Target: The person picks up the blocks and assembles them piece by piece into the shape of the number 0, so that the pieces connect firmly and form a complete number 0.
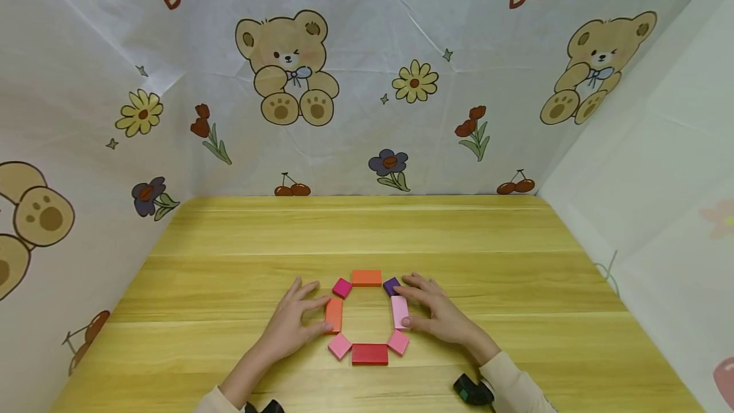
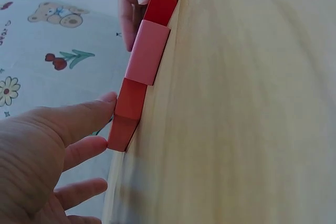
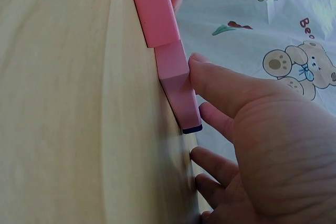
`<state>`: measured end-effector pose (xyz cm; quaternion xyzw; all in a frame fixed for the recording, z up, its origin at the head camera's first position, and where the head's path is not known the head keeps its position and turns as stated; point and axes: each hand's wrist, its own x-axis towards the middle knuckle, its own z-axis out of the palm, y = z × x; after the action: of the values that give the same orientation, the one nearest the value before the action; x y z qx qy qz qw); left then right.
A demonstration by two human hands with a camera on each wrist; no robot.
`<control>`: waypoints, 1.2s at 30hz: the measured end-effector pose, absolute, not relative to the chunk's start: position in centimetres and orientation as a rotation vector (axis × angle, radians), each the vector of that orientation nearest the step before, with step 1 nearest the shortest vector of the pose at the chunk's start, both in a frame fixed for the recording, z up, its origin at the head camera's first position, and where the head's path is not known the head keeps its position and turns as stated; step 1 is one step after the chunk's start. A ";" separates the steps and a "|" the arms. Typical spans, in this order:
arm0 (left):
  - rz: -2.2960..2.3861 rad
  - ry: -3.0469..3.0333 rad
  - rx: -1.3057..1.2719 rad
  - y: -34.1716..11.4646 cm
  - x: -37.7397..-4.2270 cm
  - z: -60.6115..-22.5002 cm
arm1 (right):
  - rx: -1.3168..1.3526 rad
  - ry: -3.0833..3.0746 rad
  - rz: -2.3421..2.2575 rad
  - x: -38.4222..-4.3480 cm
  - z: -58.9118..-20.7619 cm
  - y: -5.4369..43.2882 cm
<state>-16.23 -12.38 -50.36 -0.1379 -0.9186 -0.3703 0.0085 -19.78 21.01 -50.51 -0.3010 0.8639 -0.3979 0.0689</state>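
Observation:
Small blocks form a ring on the wooden table. My left hand (image 1: pixel 294 324) rests thumb and forefinger against the outer side of the orange block (image 1: pixel 334 311) on the ring's left, other fingers spread. Across from it, my right hand (image 1: pixel 440 312) touches the light pink block (image 1: pixel 399 312) with the thumb, its forefinger by the purple block (image 1: pixel 390 286). Another orange block (image 1: pixel 367 278) lies at the far side, beside a magenta block (image 1: pixel 342 287). A red block (image 1: pixel 369 354) lies nearest me between two pink blocks, the left one (image 1: pixel 339 347) and the right one (image 1: pixel 398 342).
Wooden table (image 1: pixel 229 228) surrounds the ring. White cloth (image 1: pixel 355 30) printed with bears and flowers stands behind and on the left, with a pale wall (image 1: pixel 648 158) on the right. A black wrist device (image 1: pixel 473 390) sits at the right sleeve.

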 end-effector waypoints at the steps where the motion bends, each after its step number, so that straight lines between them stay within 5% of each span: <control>1: -1.159 -2.868 -0.431 -12.4 -16.2 -50.4 | -0.907 2.600 -1.199 -19.8 -50.5 21.0; 36: -1.235 -2.901 -0.492 -12.6 -15.9 -50.1 | -0.923 2.601 -1.183 -19.7 -50.3 21.0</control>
<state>-15.93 -12.64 -50.07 -0.1541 -0.9088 -0.3869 -0.0248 -19.71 21.01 -50.30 -0.3066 0.8641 -0.3931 0.0694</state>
